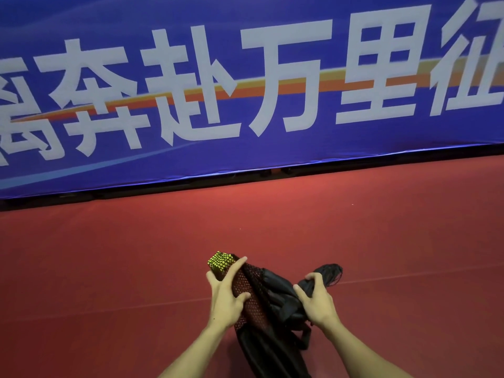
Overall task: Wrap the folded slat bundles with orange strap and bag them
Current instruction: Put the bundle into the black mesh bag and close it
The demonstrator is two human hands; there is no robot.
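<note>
A black mesh bag [268,301] lies low in the middle of the view, over the red floor. Through its netting shows the slat bundle [221,263], yellow-green at its far end and orange-red lower down. My left hand [227,293] grips the bundle through the mesh, fingers along its top and thumb on its side. My right hand [316,298] clutches the gathered black fabric at the bag's right side. A bunch of black drawstring cord [331,271] sticks out beyond that hand. The bag's lower part runs toward me between my forearms.
Red carpeted floor [381,241] stretches all around the bag. A long blue banner [245,77] with large white characters stands across the far side, its dark base along the floor.
</note>
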